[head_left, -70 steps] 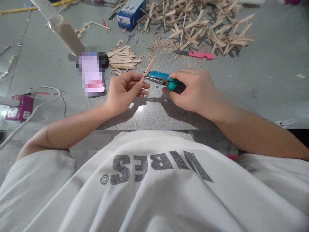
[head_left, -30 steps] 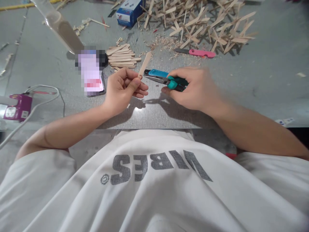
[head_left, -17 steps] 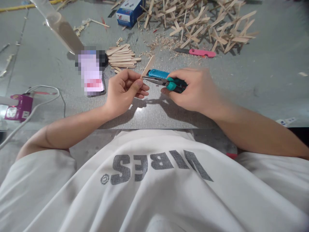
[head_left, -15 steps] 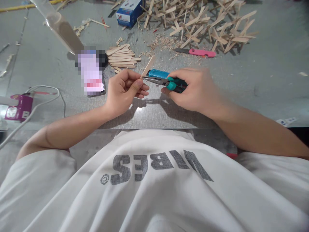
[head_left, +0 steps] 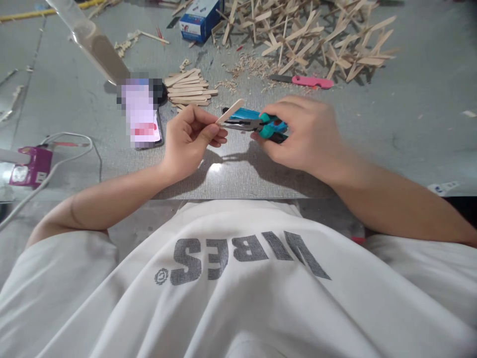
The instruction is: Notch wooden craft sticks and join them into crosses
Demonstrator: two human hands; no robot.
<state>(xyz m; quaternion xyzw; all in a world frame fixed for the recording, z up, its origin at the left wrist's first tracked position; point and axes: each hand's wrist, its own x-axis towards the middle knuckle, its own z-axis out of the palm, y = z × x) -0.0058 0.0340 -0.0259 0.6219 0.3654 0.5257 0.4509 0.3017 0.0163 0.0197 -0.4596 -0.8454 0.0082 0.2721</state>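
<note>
The left hand (head_left: 188, 141) is clamped on a wooden stick (head_left: 231, 111), pinching its near end between thumb and fingers, so the rest slants up and away to the right; the low pinch seems to leave most of the stick's length free. The right hand (head_left: 309, 132) is closed around the handles of the pliers (head_left: 249, 124), whose nose points across at the left thumb, right beside the pinched end. This looks like a way of bringing the tips close to where the stick is steadied; whether the jaws grip the wood, I cannot tell. Both hands are above the desk (head_left: 391, 129), facing each other, probably so that one can steady while the other works the tool. Just behind the pliers lies a blue cutter (head_left: 244, 113), partly hidden by them. Beyond the left hand, loose sticks (head_left: 190, 89) lie side by side, perhaps kept there for easy reach, with a phone (head_left: 158, 129) to that hand's left. Past the right hand rests a pink knife (head_left: 312, 82), in front of a heap of crossed sticks (head_left: 298, 47).
</note>
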